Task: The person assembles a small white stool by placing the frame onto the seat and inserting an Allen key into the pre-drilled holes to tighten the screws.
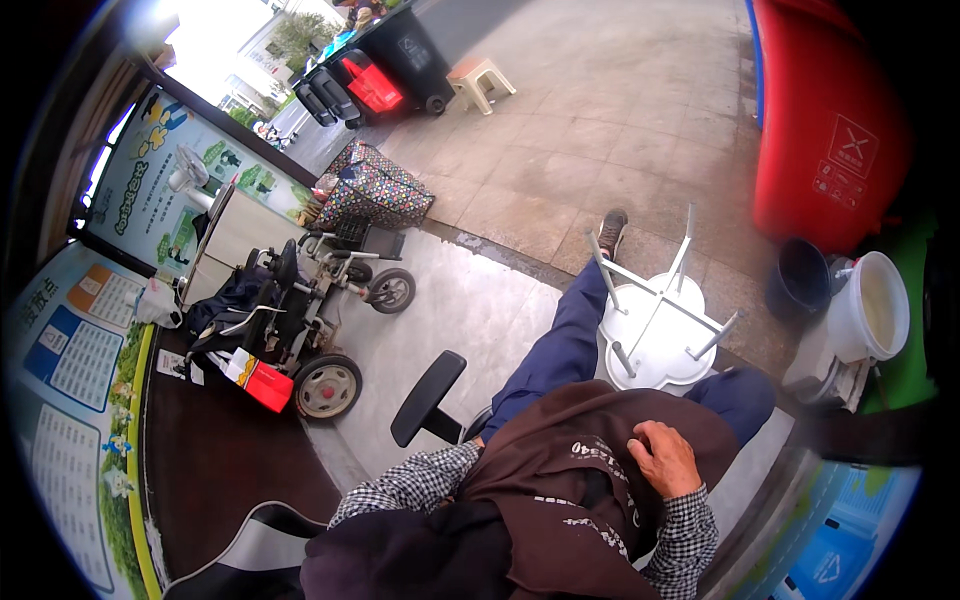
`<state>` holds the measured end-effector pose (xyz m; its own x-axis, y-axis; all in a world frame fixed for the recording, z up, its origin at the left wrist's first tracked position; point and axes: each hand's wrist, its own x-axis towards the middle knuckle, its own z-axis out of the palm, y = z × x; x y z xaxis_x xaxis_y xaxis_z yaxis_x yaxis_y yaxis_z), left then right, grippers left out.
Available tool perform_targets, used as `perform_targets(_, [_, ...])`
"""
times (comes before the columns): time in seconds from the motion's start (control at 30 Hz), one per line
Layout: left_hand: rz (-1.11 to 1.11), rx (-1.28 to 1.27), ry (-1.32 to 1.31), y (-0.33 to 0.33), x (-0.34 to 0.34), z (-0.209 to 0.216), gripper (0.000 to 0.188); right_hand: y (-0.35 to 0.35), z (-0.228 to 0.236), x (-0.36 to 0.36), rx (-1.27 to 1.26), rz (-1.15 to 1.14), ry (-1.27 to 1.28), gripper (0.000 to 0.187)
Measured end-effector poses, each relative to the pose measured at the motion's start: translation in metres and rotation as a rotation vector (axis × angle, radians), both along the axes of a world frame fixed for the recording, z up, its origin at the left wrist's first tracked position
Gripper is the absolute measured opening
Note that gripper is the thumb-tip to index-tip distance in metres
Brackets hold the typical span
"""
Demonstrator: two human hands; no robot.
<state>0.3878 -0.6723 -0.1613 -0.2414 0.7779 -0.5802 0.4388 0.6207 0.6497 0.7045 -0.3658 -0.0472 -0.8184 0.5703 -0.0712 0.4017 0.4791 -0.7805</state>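
My right hand (666,460) rests on the brown apron (540,440) over my lap, its fingers loosely bent and somewhat apart, with nothing visible in them. My left arm, in a checkered sleeve (415,485), lies along my side by the black chair armrest (430,398). Only a sliver of skin shows beyond that cuff; the fingers of my left hand are hidden. Between my legs a white stool (640,345) with a scalloped seat lies upside down, its metal legs pointing up. Neither hand touches it.
A folded wheelchair-like cart (310,330) stands at the left, with a dotted bag (375,190) beyond it. Dark wheeled bins (410,55) and a small plastic stool (482,82) are farther off. At the right are a red bin (825,130), a dark bucket (798,282) and a white bucket (850,325).
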Motion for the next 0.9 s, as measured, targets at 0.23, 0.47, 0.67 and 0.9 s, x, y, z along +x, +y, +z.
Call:
perform_targets(0.23, [0.021, -0.001, -0.013, -0.016, 0.004, 0.009, 0.063, 0.000, -0.005, 0.001, 0.015, -0.003, 0.003, 0.021])
perform_targets(0.47, [0.020, 0.008, -0.025, -0.026, 0.007, 0.011, 0.064, 0.000, -0.007, 0.001, 0.041, 0.000, 0.008, 0.021])
perform_targets(0.67, [0.009, 0.027, -0.034, -0.018, 0.009, 0.014, 0.065, 0.000, -0.009, -0.003, 0.040, 0.019, -0.011, 0.021])
perform_targets(0.9, [-0.037, 0.113, -0.059, 0.011, 0.008, 0.011, 0.066, -0.012, 0.000, -0.040, 0.003, 0.016, 0.151, 0.020])
